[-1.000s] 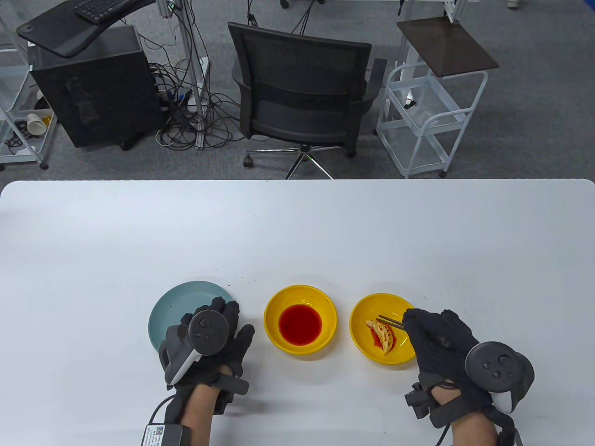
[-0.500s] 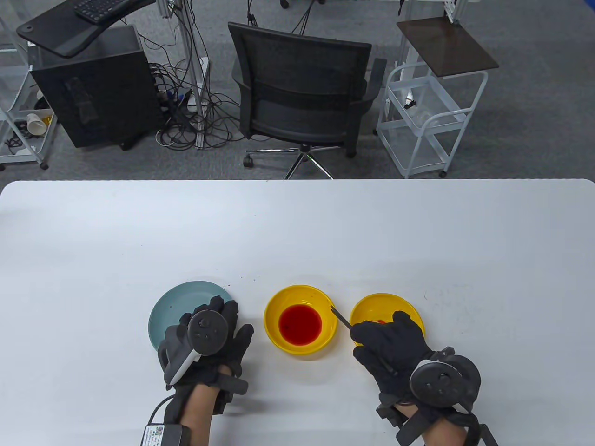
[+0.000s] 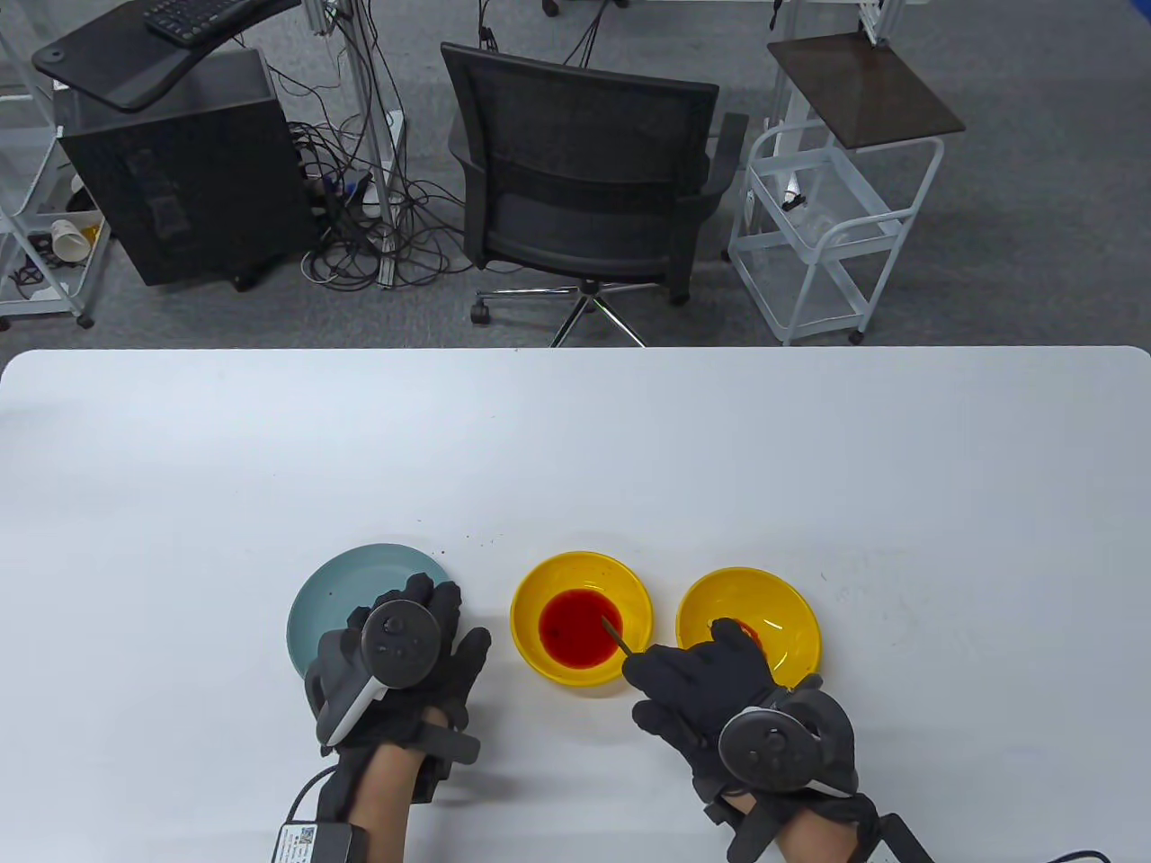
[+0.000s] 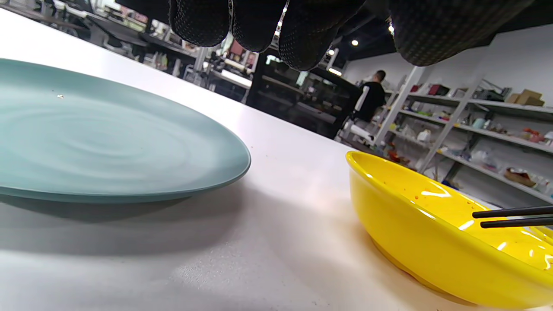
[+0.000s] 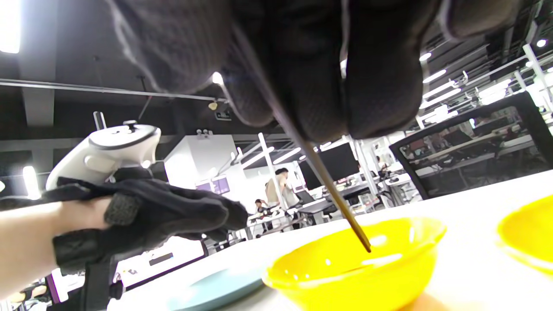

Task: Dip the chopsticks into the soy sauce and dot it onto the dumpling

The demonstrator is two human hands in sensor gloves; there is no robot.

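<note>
dark, slender chopsticks [image 3: 615, 634] slant out from the gloved right hand [image 3: 697, 688], which grips them, tips over the red soy sauce [image 3: 580, 627] in the glossy yellow middle bowl [image 3: 539, 589]. just right, a second yellow bowl [image 3: 782, 611] sits partly behind that hand. on the left, the left hand [image 3: 400, 665] rests flat, fingers spread, on a smooth pale-blue plate [image 3: 333, 584] on the white tabletop [image 3: 575, 449].

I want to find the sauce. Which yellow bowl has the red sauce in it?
The middle bowl, beside the blue plate. The chopsticks point into its sauce. The right bowl has none pooled.
</note>
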